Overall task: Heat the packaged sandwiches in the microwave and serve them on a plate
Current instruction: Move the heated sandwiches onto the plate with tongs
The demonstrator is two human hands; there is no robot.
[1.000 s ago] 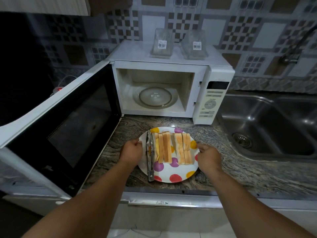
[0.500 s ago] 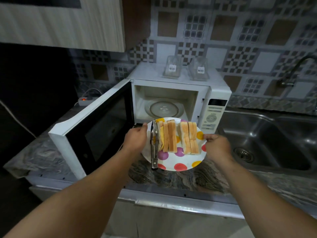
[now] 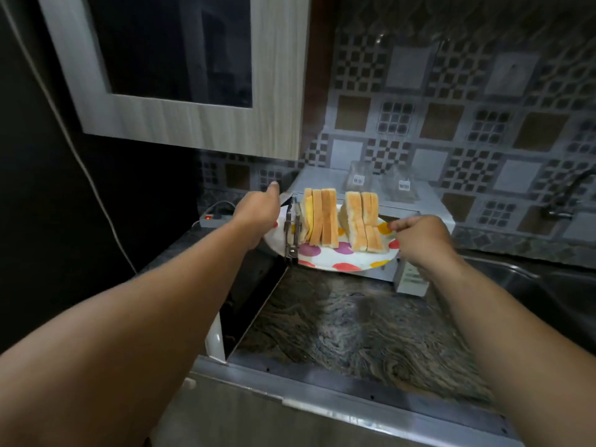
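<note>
Hands (image 3: 258,214) (image 3: 419,233) grip plate (image 3: 348,261) before microwave (image 3: 429,204); cabinet (image 3: 180,124) overhead.

No text is coming through legibly. Two clear plastic packages (image 3: 380,185) are sitting on top of the microwave (image 3: 429,201) right of frame centre, each showing a small white barcode sticker (image 3: 358,180), but the bars and any digits are blurring beyond reading. The microwave's control panel (image 3: 411,279), peeking out below the plate at centre right, is carrying faint printed lines, too small and smeared to make out.
</note>
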